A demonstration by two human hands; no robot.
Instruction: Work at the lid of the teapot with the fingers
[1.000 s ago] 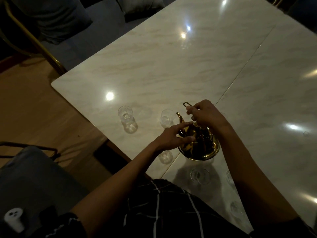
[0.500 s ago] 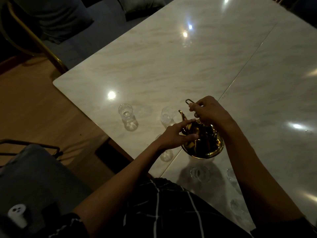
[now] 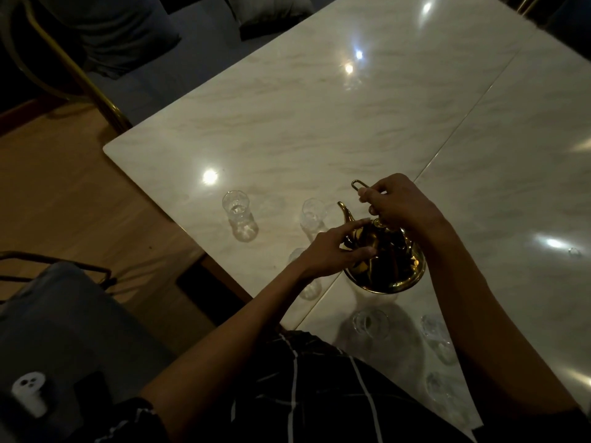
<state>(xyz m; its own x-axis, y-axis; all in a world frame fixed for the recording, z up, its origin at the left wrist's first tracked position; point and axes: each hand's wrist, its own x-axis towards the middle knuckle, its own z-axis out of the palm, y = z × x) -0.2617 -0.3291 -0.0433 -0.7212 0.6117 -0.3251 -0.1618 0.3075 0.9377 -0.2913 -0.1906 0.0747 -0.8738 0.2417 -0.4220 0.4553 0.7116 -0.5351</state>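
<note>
A shiny gold metal teapot (image 3: 388, 266) with a curved spout is held just above the pale marble-patterned table top (image 3: 319, 123), near the table's front edge and right of the thin seam that crosses the slab. The right hand (image 3: 401, 207) sits directly over the teapot, its fingers curled round the thin gold wire handle (image 3: 359, 186), whose looped end sticks out past the knuckles on the far-left side. The left hand (image 3: 332, 251) comes in from the left of the teapot, with its fingers stretched out and resting against the pot's shoulder and lid area, the index finger lying just under the spout.

Much of the teapot's top is covered by the two hands, and the dim light makes its lid hard to make out; whether its base touches the table cannot be told. The spout (image 3: 346, 212) points up and away to the left, towards a clear small drinking glass (image 3: 311, 215) standing just beyond the teapot. A second clear small glass (image 3: 238, 215) stands further left of it. Another glass (image 3: 302, 276) is half hidden behind the left wrist. Nearer than the teapot, more clear glasses (image 3: 371, 322) stand faint in shadow.
</note>
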